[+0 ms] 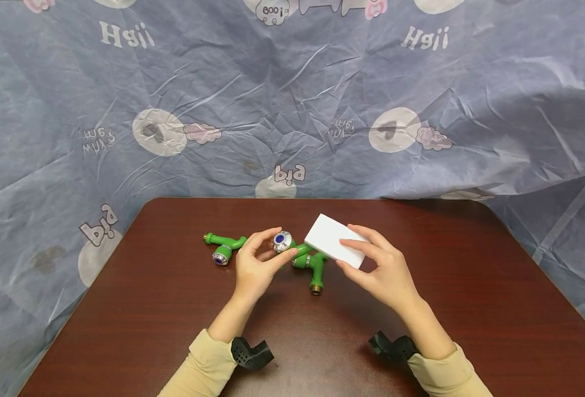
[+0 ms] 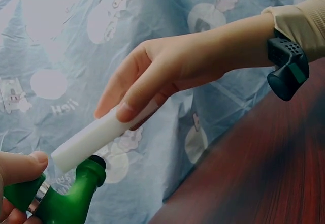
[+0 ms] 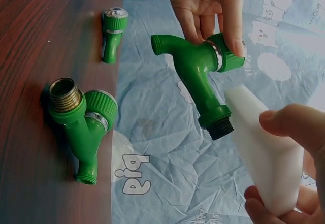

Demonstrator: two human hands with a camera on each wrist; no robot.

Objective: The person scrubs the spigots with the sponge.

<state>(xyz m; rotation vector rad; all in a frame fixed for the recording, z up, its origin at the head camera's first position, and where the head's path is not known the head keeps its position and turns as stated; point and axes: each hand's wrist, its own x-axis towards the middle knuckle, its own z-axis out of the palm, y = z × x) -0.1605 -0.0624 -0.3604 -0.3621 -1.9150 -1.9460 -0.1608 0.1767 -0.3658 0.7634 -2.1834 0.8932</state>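
Note:
My left hand (image 1: 253,267) pinches a green plastic faucet (image 3: 195,66) by its ribbed knob, whose silver cap has a blue centre. The faucet is held up above the table, and its black threaded inlet points toward the right hand. In my right hand (image 1: 385,269) is a white sponge block (image 1: 331,238), gripped between thumb and fingers. The right wrist view has the sponge close beside the faucet's threaded end; in the left wrist view it overlaps the inlet. Below the hands, a second green faucet (image 1: 317,271) with a brass threaded end lies on the table.
A third green faucet (image 1: 229,242) lies to the left on the dark reddish-brown wooden table (image 1: 173,325). Behind the table hangs a wrinkled blue-grey printed cloth (image 1: 252,99). Black devices (image 1: 250,354) are worn on both wrists.

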